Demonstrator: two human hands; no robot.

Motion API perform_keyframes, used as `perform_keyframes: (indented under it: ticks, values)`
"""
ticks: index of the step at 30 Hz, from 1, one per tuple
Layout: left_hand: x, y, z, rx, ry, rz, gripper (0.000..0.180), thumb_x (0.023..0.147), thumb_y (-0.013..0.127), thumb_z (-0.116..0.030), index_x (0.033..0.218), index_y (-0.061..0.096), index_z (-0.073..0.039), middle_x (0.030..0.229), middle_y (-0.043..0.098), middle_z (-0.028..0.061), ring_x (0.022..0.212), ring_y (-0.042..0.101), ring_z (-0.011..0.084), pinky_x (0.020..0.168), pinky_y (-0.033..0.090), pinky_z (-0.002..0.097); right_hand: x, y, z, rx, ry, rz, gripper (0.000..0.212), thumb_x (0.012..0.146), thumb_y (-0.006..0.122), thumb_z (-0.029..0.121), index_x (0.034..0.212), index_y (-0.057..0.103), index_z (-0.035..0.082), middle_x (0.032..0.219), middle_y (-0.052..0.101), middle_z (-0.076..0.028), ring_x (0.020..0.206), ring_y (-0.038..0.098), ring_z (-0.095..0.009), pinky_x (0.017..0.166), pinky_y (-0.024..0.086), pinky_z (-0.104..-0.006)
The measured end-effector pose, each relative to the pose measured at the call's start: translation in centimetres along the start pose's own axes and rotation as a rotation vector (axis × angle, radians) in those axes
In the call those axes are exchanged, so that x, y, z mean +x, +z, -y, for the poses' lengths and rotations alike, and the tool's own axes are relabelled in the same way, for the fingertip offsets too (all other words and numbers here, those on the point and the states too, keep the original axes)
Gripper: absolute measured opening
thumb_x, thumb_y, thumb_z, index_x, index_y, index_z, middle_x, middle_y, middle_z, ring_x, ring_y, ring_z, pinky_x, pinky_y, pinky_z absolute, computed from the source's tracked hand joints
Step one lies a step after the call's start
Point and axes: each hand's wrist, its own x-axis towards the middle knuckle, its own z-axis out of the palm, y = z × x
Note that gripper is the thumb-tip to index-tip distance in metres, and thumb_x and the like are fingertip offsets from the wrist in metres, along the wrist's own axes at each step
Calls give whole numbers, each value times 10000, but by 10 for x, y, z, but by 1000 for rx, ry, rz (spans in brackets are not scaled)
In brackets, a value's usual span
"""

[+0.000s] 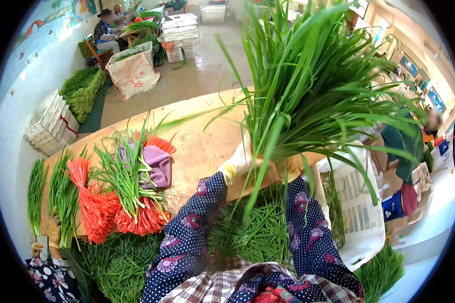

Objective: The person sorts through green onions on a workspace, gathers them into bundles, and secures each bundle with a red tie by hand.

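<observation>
A big bunch of garlic chives [301,96], long flat green leaves fanning up and to the right, is raised over the wooden table [197,123]. My left hand [239,159], in a pale glove with a yellowish cuff, closes round its lower left side. On the other side my right hand [291,171], also gloved, grips the bunch's base; leaves cover most of its fingers. Left of my left arm, red plastic ties [144,218] lie in a heap with loose chives [129,174] across them, beside a purple cloth [160,164].
A co-worker's gloved hand [54,231] touches chives at the table's left end. Cut chives [253,227] pile up between my arms. A white crate [356,202] stands at right. Farther off are stacked crates [179,30], a white sack [133,76] and seated people.
</observation>
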Motion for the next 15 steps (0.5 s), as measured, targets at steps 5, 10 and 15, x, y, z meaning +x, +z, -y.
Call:
perform_keyframes:
  ticks: [5,10,15]
  values:
    - [-6,10,-30,-404,-267,-1,956,558,854,-178,1307,295,23,1245,440,144,1142,441,214,965,376,331,-2,1,-5,8,12,3,262,883,488,197,1061,555,18,884,610,-83,785,573,-179,728,472,-303]
    - [5,17,-25,-297,-134,42,1018,582,832,-101,1371,192,-25,1265,433,126,1141,450,207,985,370,321,-6,-16,-1,-5,14,-32,261,886,487,203,1058,558,20,882,610,-83,779,573,-179,725,473,-304]
    - [-9,20,5,-335,6,19,1009,571,842,-126,1354,214,-21,1309,386,121,1189,410,218,999,357,337,-5,-12,4,10,13,-10,262,888,485,208,1055,561,22,880,611,-83,773,574,-178,722,474,-304]
